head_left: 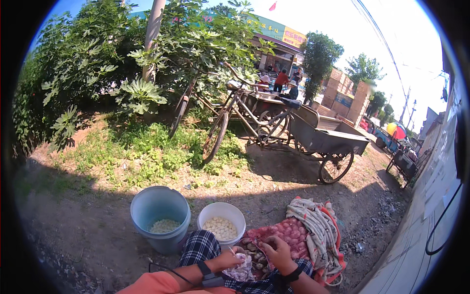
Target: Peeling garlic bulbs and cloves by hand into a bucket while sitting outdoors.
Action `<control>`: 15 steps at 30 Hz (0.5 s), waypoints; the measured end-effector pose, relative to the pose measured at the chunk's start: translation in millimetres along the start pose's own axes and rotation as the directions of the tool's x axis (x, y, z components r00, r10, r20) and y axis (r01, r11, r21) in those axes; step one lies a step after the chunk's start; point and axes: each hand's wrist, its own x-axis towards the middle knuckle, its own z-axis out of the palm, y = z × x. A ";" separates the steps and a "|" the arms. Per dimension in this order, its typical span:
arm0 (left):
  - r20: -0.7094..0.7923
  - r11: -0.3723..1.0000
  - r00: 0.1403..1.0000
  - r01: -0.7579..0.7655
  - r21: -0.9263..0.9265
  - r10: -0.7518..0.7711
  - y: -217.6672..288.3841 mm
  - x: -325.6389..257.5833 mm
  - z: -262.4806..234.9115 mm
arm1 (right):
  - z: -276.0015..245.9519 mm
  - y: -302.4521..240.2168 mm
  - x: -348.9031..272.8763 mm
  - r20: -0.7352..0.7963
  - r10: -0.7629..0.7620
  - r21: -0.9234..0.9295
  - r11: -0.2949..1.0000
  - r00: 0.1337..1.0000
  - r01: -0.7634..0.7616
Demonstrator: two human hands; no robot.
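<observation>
My left hand (225, 259) is closed above my lap, beside a heap of thin whitish-purple peels (241, 271). A small pale sliver shows at its fingertips, too small to name. To its right, my right hand (278, 254) has its fingers curled in a pinch; what they hold, if anything, is hidden. Between and beyond the hands lie brownish round bulbs (258, 256), which look like garlic, at the mouth of a red mesh sack (289, 234). Peeled whitish cloves (219, 227) partly fill a white bucket (221, 207). More pale pieces (165, 226) lie in a larger blue-grey bucket (160, 192).
A striped cloth (320, 230) is draped over the sack's right side. Ahead stands a cargo tricycle (328, 139) on dirt ground, beside leafy bushes (88, 63). A pale wall (421, 230) runs along the right. Several people (281, 80) are far off near a shopfront.
</observation>
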 end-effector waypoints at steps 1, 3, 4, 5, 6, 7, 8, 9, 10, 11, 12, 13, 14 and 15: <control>-0.021 0.963 0.998 -0.046 0.265 0.053 10.6 -4.7 4.8 | 11.3 22.8 -2.3 0.031 0.053 0.028 0.998 0.998 -0.054; -0.107 0.960 0.994 0.010 0.280 0.021 18.0 -11.1 9.5 | 29.0 47.8 -5.3 0.217 0.107 -0.222 0.973 0.970 -0.058; -0.119 0.895 0.977 -0.106 0.434 0.174 19.6 -12.8 11.3 | 36.5 68.7 -6.6 0.315 0.123 -0.277 0.960 0.941 -0.033; -0.113 0.793 0.941 -0.200 0.576 0.320 17.6 -16.4 13.2 | 43.9 76.8 -9.3 0.328 0.127 -0.264 0.964 0.936 -0.038; -0.086 0.755 0.924 -0.247 0.608 0.372 6.4 -11.9 10.4 | 51.6 83.0 -13.0 0.372 0.107 -0.227 0.974 0.922 -0.022; -0.095 0.758 0.928 -0.231 0.610 0.360 0.8 -9.7 9.6 | 56.1 90.7 -14.4 0.415 0.083 -0.190 0.982 0.906 -0.003; -0.089 0.728 0.915 -0.251 0.638 0.393 -4.3 -8.6 9.7 | 59.0 98.4 -16.1 0.440 0.085 -0.198 0.980 0.894 0.005; -0.080 0.696 0.901 -0.270 0.665 0.426 -9.3 -8.3 10.8 | 57.8 105.5 -19.6 0.447 0.087 -0.188 0.982 0.890 -0.002; -0.082 0.697 0.907 -0.256 0.670 0.413 -9.9 -8.9 10.8 | 56.1 102.8 -21.0 0.460 0.063 -0.139 0.990 0.886 0.002; -0.047 0.687 0.897 -0.301 0.661 0.439 -9.7 -8.3 11.2 | 53.7 101.5 -20.7 0.470 0.038 -0.090 0.996 0.882 0.006; -0.011 0.676 0.885 -0.347 0.650 0.465 -8.8 -7.3 11.9 | 49.4 103.6 -16.9 0.532 0.057 -0.130 0.991 0.845 0.015; -0.008 0.680 0.893 -0.336 0.651 0.449 -5.6 -7.1 14.0 | 46.4 101.7 -16.7 0.541 0.105 -0.195 0.981 0.834 0.003; -0.002 0.733 0.921 -0.309 0.605 0.390 -0.4 -5.6 15.7 | 46.2 105.3 -17.1 0.502 0.093 -0.219 0.976 0.860 0.022; 0.008 0.782 0.944 -0.279 0.557 0.330 1.6 -5.3 17.8 | 46.9 110.1 -16.6 0.462 0.081 -0.246 0.969 0.883 0.040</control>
